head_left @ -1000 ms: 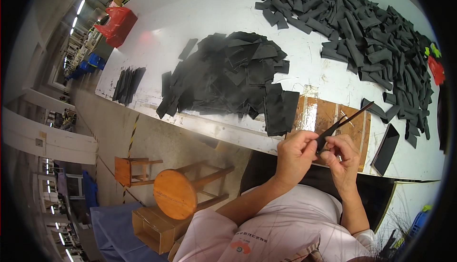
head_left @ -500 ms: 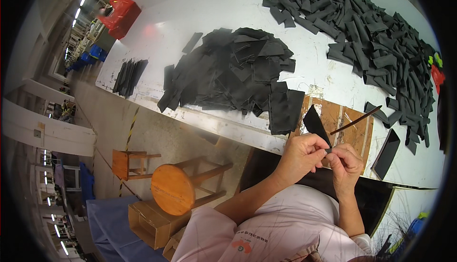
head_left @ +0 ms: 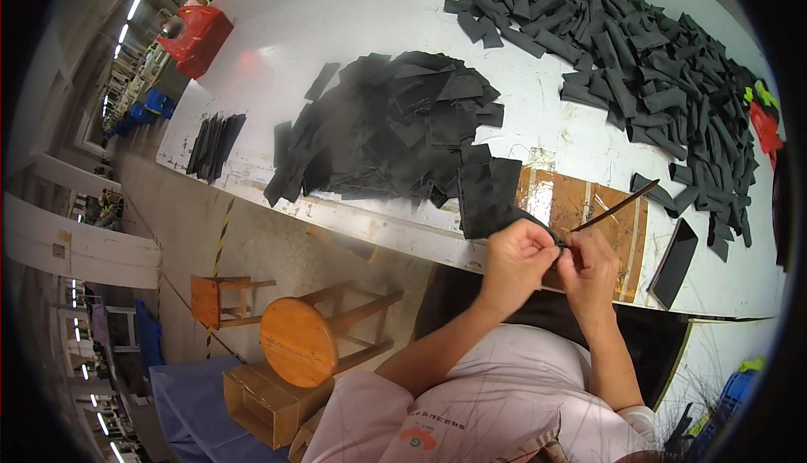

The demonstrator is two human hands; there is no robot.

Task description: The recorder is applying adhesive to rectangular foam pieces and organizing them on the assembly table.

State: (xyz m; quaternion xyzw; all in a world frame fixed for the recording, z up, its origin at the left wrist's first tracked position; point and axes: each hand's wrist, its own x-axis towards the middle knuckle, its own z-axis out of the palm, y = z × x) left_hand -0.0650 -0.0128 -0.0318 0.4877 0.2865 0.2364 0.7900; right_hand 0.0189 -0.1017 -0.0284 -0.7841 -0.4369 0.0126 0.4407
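Both of my hands meet over a brown board (head_left: 584,211) at the table's near edge. Between them is a strip of black fabric (head_left: 531,217), its free end trailing left toward the flat pieces. My left hand (head_left: 519,261) pinches the strip with thumb and forefinger. My right hand (head_left: 591,271) grips the same strip close by, fingertips almost touching the left ones; the fingers partly cover the pinched part. A thin dark stick (head_left: 618,205) slants over the board, its lower end just beyond my right fingers. Left of the board, flat black pieces (head_left: 487,198) lie overlapping.
A heap of flat black pieces (head_left: 387,131) covers the table's middle, and a small row (head_left: 215,148) lies farther left. Rolled black pieces (head_left: 622,59) spread across the far right. A dark rectangular object (head_left: 675,263) lies right of the board. Wooden stools (head_left: 298,341) stand left below.
The held strip and both hands have shifted slightly left and up over the board. The strip now points left, lower than before. The whole view has slid a little too.
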